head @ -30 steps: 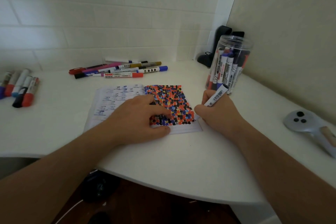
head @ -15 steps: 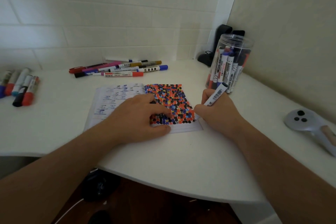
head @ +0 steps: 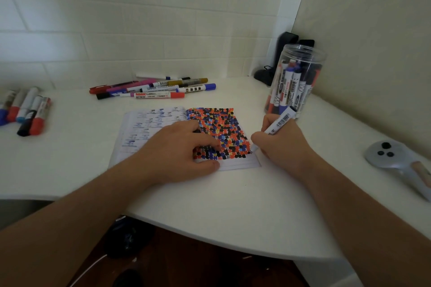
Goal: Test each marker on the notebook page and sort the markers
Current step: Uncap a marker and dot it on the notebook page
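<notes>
An open notebook (head: 149, 126) lies on the white desk, its right page covered in red, blue and black marker dabs. My left hand (head: 179, 149) rests on the notebook, fingers curled; a dark object peeks out under the index finger. My right hand (head: 282, 144) grips a white marker (head: 281, 121) with a barcode label, tip down at the page's lower right edge. A clear plastic jar (head: 296, 81) holding several markers stands behind my right hand. A row of markers (head: 158, 88) lies behind the notebook, and another group of markers (head: 28, 109) lies at the far left.
A grey controller-like device (head: 394, 161) lies on the desk at the right. Dark objects (head: 282, 53) stand in the back corner by the wall. The desk's curved front edge (head: 221, 244) runs below my arms, with dark floor and a cable underneath.
My right hand and its marker have shifted slightly, keeping the tip at the page's lower right. My left hand stays on the notebook.
</notes>
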The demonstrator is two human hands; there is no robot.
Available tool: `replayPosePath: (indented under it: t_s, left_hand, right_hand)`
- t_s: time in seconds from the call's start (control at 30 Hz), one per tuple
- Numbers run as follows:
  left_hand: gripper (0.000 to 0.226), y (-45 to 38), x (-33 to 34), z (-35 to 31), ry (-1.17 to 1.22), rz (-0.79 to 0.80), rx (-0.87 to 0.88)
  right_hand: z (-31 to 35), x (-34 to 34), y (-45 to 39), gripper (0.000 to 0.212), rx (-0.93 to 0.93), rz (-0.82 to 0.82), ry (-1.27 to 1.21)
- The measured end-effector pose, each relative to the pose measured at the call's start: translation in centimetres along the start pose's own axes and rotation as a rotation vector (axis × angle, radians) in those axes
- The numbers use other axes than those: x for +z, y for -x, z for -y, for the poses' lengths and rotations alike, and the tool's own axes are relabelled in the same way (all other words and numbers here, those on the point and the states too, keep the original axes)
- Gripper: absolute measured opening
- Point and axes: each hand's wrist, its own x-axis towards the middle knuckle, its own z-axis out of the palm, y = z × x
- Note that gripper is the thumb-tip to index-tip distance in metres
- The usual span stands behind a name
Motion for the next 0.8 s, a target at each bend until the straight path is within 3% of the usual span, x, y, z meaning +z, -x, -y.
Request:
replayPosePath:
  t_s: [0.17,0.27,0.37,0.47,0.67,0.8]
  left_hand:
    - [0.057,0.1,-0.2,-0.1,0.014,0.005,-0.004]
    - [0.044,0.2,-0.2,-0.3,0.077,-0.025,-0.002]
    - [0.043,0.2,-0.3,-0.1,0.299,-0.096,-0.093]
    - [0.028,-0.1,-0.4,0.4,0.437,-0.118,-0.170]
    - [0.019,-0.1,-0.9,0.7,0.501,-0.136,-0.224]
    - [0.023,0.1,-1.0,0.7,0.512,-0.161,-0.236]
  right_hand:
    - [0.1,0.1,0.0,0.031,-0.018,0.009,0.053]
    - [0.2,0.0,0.1,0.031,-0.016,0.038,0.018]
    - [0.8,-0.3,0.2,0.026,-0.011,0.022,-0.194]
    - [2.3,-1.2,0.2,0.022,-0.029,0.068,-0.474]
    - [6.8,0.1,0.3,0.010,-0.082,0.259,-0.475]
    - [6.6,3.4,0.4,0.024,-0.006,0.074,-0.542]
